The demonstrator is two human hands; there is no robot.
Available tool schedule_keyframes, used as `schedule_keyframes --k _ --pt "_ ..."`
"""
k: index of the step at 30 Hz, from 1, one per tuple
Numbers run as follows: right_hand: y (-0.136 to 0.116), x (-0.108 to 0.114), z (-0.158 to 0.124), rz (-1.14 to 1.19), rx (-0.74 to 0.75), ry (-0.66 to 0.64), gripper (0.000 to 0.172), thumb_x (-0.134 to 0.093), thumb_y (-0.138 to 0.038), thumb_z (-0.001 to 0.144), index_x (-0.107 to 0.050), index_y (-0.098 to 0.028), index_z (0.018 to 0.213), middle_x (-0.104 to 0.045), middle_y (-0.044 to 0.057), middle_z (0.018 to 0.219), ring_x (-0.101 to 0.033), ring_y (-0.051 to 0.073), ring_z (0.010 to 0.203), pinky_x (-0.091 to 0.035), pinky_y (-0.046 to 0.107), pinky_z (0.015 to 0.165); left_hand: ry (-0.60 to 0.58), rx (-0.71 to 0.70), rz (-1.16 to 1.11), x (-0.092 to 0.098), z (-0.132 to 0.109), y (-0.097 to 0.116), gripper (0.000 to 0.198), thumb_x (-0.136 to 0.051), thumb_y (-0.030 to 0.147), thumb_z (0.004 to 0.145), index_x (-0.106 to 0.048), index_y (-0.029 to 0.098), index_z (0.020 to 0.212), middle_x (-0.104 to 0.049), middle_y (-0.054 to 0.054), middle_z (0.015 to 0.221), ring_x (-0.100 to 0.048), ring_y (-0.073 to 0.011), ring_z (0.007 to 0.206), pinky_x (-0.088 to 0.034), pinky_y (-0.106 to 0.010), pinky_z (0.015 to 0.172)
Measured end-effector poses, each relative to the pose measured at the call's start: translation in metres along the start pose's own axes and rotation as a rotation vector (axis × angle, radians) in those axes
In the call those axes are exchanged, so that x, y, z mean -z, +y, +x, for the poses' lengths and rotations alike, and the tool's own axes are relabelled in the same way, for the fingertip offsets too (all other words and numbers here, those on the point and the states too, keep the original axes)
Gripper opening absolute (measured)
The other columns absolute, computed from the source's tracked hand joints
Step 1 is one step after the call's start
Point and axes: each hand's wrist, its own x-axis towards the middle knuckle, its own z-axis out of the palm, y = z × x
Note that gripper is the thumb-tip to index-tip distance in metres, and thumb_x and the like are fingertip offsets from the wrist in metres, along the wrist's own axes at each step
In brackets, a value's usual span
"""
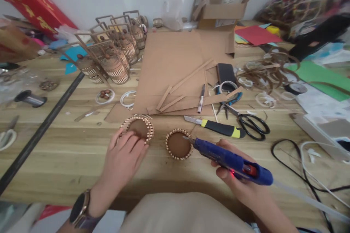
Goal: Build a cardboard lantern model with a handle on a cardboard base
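My right hand point(237, 181) is closed round a blue hot glue gun point(232, 161), whose nozzle points left and touches the rim of a small round brown disc ringed with pale sticks point(179, 144). A second such ringed disc point(138, 127) lies to its left. My left hand point(124, 158) rests on the wooden table point(68, 153) with its fingers lying on the near edge of that second disc. A watch sits on my left wrist.
Behind the discs lie a yellow-black utility knife point(217, 126), black scissors point(250, 122), cardboard sheets and strips point(175, 69) and several small lantern-like models point(115, 58). A black cable point(298, 167) runs at the right. An open box point(221, 7) stands at the back.
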Motion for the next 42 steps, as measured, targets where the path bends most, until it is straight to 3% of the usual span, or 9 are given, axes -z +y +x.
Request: schedule_keyframes --k 5,10,15,19,22,38,42 --pt "0.003 -0.005 0.002 0.028 -0.100 -0.044 0.045 -0.059 -0.068 0.082 -0.058 -0.025 0.068 -0.058 0.003 0.064 -0.054 0.019 0.056 -0.043 0.033 0.053 -0.248 -0.045 -0.050 -0.010 -0.019 -0.025 0.026 -0.045 0.021 0.099 -0.060 0.021 0.078 -0.060 0.001 0.074 -0.061 -0.0186 0.078 -0.039 -0.045 0.107" --pt "0.008 -0.005 0.000 0.040 -0.080 -0.047 0.040 -0.062 -0.063 0.082 -0.060 -0.026 0.066 -0.060 0.004 0.064 -0.054 0.020 0.056 -0.044 0.034 0.052 -0.312 -0.019 -0.051 -0.011 -0.018 -0.025 0.025 -0.048 0.034 0.099 -0.060 0.019 0.084 -0.065 -0.003 0.078 -0.063 -0.0211 0.078 -0.040 -0.046 0.104" --pt "0.011 -0.006 -0.002 0.047 -0.134 -0.037 0.038 -0.065 -0.062 0.081 -0.060 -0.027 0.067 -0.061 0.005 0.065 -0.055 0.022 0.058 -0.045 0.037 0.054 -0.268 0.108 -0.096 -0.010 -0.011 -0.016 0.020 -0.050 0.032 0.097 -0.063 0.018 0.089 -0.067 -0.006 0.081 -0.063 -0.0246 0.082 -0.043 -0.046 0.097" --pt "0.009 -0.006 -0.002 0.060 -0.112 -0.039 0.037 -0.065 -0.062 0.081 -0.060 -0.028 0.067 -0.060 0.004 0.065 -0.055 0.021 0.057 -0.044 0.036 0.054 -0.216 0.182 -0.140 -0.015 -0.008 -0.010 0.022 -0.049 0.027 0.097 -0.061 0.019 0.080 -0.065 -0.006 0.079 -0.058 -0.0248 0.081 -0.045 -0.040 0.080" --pt "0.008 -0.005 -0.001 0.053 -0.133 -0.034 0.038 -0.065 -0.062 0.081 -0.060 -0.027 0.067 -0.060 0.005 0.065 -0.055 0.022 0.058 -0.045 0.037 0.055 -0.190 0.186 -0.165 -0.016 -0.008 -0.009 0.026 -0.046 0.024 0.098 -0.059 0.019 0.076 -0.064 -0.006 0.076 -0.057 -0.0239 0.078 -0.044 -0.038 0.076" --pt "0.016 -0.007 -0.003 0.133 -0.213 -0.006 0.036 -0.063 -0.059 0.084 -0.063 -0.027 0.068 -0.057 0.003 0.067 -0.052 0.019 0.058 -0.044 0.034 0.054 -0.099 0.164 -0.065 -0.016 -0.010 -0.005 0.024 -0.045 0.016 0.098 -0.065 0.018 0.085 -0.071 -0.006 0.083 -0.057 -0.0260 0.090 -0.043 -0.044 0.090" --pt "0.018 -0.007 -0.002 0.115 -0.191 -0.015 0.035 -0.063 -0.057 0.085 -0.063 -0.026 0.068 -0.058 0.003 0.066 -0.053 0.019 0.057 -0.044 0.033 0.052 -0.041 0.218 -0.081 -0.010 -0.012 -0.008 0.023 -0.042 0.014 0.099 -0.065 0.014 0.099 -0.071 -0.010 0.089 -0.056 -0.0276 0.095 -0.045 -0.044 0.087"
